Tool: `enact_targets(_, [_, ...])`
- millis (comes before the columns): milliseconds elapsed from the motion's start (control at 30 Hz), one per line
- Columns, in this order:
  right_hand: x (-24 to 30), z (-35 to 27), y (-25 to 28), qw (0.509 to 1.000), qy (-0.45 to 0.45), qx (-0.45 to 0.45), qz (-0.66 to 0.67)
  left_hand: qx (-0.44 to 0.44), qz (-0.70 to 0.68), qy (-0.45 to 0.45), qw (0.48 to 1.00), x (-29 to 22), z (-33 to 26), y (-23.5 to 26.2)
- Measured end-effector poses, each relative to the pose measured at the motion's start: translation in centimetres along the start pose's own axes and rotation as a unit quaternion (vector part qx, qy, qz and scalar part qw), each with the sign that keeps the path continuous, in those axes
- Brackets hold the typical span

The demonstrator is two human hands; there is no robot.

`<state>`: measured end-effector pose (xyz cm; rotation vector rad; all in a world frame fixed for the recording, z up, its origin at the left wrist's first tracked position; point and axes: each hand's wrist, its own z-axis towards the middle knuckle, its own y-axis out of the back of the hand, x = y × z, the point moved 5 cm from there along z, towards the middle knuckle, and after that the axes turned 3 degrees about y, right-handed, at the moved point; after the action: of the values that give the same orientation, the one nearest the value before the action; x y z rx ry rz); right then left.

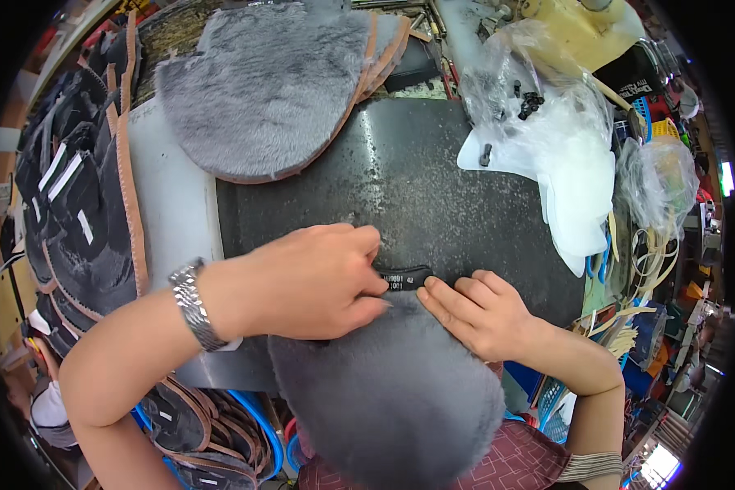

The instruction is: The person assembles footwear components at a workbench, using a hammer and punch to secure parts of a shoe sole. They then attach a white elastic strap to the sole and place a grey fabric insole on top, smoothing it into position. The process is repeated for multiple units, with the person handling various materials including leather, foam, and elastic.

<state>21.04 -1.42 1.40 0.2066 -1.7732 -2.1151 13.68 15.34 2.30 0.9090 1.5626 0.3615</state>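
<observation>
Logging remotely, I see the grey plush piece (388,392) at six o'clock, black label (405,278) set at its top edge but whether fastened I cannot tell, left hand (327,282) grip pinching the label, right hand (480,317) touching it, closure unclear, more plush pieces (269,90) stacked at eleven.

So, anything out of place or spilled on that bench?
Mildly: one small black piece lies over the curved white sheets, apart from the black cluster farther back, so it looks strayed. No spill shows, and the grey plush piece at the left hand and right hand looks undamaged.
</observation>
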Motion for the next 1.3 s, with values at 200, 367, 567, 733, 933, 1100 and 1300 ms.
enact_targets(200, [-0.8,-0.7,1.6,0.968,-0.129,0.035,0.212,-0.187,-0.021,0.124,0.974,0.3,-0.1,-1.7])
enact_targets(367, [3.8,-2.3,4.8,0.991,-0.055,-0.111,-0.048,-0.305,0.188,0.015,0.933,0.7,0.0,0.3])
enact_targets(567, [3.3,-1.9,3.4,0.752,-0.36,-0.081,0.546,-0.167,0.173,-0.025,0.97,0.2,0.5,-1.1])
enact_targets(733, [4.4,-2.2,2.0,0.892,-0.198,0.016,0.406,-0.141,0.096,0.011,0.985,0.3,0.1,-0.1])
enact_targets(933, [5.6,-2.7,-0.4,0.94,-0.177,0.056,0.287,-0.241,0.103,0.087,0.961,-2.1,-0.9,-2.9])
enact_targets(1100, [5.5,-3.2,-0.8,0.888,-0.204,-0.046,0.408,-0.289,0.108,0.094,0.947,-3.3,-1.5,-4.1])
enact_targets(1300, [7.9,-1.8,-1.5,0.958,-0.18,0.053,0.216,-0.286,0.134,0.105,0.943,-3.4,-1.6,-4.8])
